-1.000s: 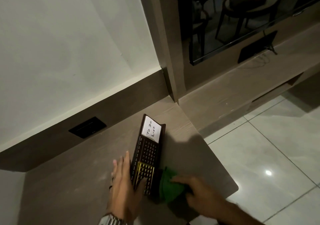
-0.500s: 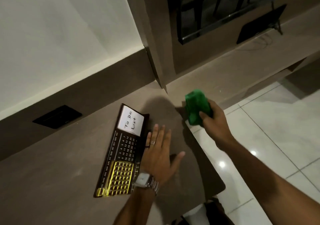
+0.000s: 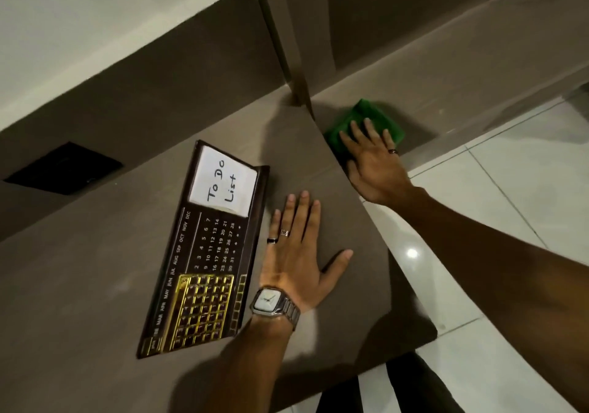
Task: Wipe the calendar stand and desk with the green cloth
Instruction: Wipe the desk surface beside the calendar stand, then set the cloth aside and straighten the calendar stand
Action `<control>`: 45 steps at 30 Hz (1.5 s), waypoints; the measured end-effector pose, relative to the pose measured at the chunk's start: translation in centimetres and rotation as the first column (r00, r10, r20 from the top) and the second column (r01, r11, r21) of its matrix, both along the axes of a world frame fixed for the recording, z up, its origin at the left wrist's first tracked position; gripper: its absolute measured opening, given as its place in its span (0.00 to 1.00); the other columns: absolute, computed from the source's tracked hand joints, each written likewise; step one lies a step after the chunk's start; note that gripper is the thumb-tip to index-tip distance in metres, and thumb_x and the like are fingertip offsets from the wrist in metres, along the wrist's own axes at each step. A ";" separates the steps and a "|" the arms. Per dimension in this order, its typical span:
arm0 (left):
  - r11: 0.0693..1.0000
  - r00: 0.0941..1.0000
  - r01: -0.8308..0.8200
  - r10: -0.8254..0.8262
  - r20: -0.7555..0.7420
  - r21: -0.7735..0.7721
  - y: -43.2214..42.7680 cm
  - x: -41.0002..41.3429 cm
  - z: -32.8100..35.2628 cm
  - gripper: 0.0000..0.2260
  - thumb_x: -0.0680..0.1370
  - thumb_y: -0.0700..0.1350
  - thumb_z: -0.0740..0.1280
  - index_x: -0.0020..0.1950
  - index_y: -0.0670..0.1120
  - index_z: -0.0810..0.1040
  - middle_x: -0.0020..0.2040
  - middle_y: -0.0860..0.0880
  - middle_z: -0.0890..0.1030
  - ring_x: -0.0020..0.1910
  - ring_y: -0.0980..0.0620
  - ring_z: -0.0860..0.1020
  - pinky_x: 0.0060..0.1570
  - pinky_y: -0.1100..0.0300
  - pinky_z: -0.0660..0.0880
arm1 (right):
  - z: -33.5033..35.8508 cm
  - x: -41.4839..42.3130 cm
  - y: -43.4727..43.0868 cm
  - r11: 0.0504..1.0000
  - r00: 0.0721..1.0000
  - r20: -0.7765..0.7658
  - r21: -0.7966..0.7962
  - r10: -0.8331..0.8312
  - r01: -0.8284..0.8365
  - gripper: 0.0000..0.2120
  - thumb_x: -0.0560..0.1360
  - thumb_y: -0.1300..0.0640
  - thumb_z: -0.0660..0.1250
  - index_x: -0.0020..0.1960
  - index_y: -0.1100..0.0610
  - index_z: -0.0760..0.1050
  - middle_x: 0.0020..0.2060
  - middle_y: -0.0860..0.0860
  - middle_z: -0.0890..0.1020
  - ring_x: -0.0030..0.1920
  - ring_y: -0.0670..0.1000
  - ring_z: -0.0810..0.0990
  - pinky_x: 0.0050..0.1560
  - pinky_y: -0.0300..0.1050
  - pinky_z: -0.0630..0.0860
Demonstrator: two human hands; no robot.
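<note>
The dark calendar stand [image 3: 204, 263] lies flat on the brown desk [image 3: 79, 285], with a white "To Do List" note at its far end and gold grid near me. My left hand [image 3: 296, 259] rests flat on the desk just right of the stand, fingers spread, holding nothing. The green cloth [image 3: 369, 122] lies on the lower ledge [image 3: 462, 71] beyond the desk's right edge. My right hand [image 3: 373, 164] presses flat on the cloth, fingers extended over it.
A black wall socket plate [image 3: 62, 169] sits on the brown back panel at left. A vertical wood post [image 3: 287, 46] rises at the desk's far corner. White tiled floor [image 3: 510, 205] lies to the right, below the desk's edge.
My right hand carried the cloth from beside the stand up and off the desk, then set it down on the lower ledge. My left hand shifted from the stand's left side to its right.
</note>
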State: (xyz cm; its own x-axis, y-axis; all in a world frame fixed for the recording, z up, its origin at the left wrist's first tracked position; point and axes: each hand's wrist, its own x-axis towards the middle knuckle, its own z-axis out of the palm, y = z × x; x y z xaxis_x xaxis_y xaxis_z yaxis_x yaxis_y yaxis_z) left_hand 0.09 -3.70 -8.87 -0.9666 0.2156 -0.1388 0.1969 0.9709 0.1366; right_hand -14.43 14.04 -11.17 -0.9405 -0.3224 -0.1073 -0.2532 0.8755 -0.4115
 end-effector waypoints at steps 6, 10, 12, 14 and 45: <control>1.000 1.000 -0.004 0.003 0.024 0.018 -0.1 -0.1 -0.2 0.41 0.76 0.72 0.47 0.81 0.46 0.48 0.82 0.47 0.47 0.81 0.47 0.43 0.79 0.46 0.43 | 0.8 -0.7 0.1 0.992 0.975 0.219 -0.129 0.043 -0.015 0.24 0.82 0.50 0.45 0.77 0.51 0.53 0.78 0.54 0.50 0.77 0.53 0.39 0.72 0.55 0.33; 0.999 1.000 -0.006 0.005 0.022 0.043 -0.2 -0.1 -0.2 0.41 0.77 0.72 0.47 0.81 0.46 0.48 0.82 0.46 0.49 0.82 0.46 0.45 0.79 0.46 0.43 | 2.7 -0.6 -0.3 0.922 0.986 0.133 -0.359 -0.104 0.146 0.19 0.81 0.58 0.54 0.71 0.56 0.67 0.73 0.57 0.67 0.75 0.57 0.57 0.74 0.60 0.51; 0.998 0.999 -0.007 0.004 0.053 0.059 -0.1 -0.1 0.2 0.40 0.77 0.71 0.46 0.81 0.47 0.47 0.82 0.46 0.48 0.81 0.46 0.44 0.80 0.45 0.43 | 4.0 -0.1 -1.2 0.898 0.979 0.002 -0.397 -0.206 0.190 0.17 0.77 0.61 0.59 0.65 0.55 0.73 0.65 0.56 0.75 0.67 0.56 0.68 0.68 0.56 0.65; 0.996 0.996 -0.024 0.016 0.090 0.087 -0.2 0.0 1.1 0.38 0.78 0.69 0.46 0.80 0.47 0.46 0.82 0.46 0.46 0.81 0.47 0.43 0.80 0.44 0.46 | 5.5 0.9 -3.1 0.895 0.981 -0.062 -0.423 -0.184 0.141 0.16 0.75 0.61 0.62 0.62 0.52 0.75 0.60 0.53 0.78 0.63 0.53 0.72 0.63 0.48 0.67; 0.144 0.267 -0.894 0.932 0.247 0.424 -20.5 11.3 10.1 0.48 0.68 0.55 0.78 0.79 0.51 0.51 0.71 0.36 0.73 0.67 0.33 0.74 0.63 0.37 0.74 | 9.1 12.7 -14.8 0.910 0.975 0.157 -0.360 -0.159 0.206 0.08 0.79 0.48 0.61 0.54 0.48 0.77 0.47 0.49 0.84 0.50 0.52 0.79 0.49 0.47 0.76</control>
State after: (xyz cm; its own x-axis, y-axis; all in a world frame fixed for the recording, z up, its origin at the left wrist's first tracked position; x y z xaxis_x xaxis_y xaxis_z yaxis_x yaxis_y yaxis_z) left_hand 11.34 -24.22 1.22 -0.5006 -0.8231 -0.2681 -0.7667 0.2777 0.5789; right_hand -1.71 -0.77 -2.09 -0.9741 -0.1853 -0.1300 -0.0313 0.6791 -0.7334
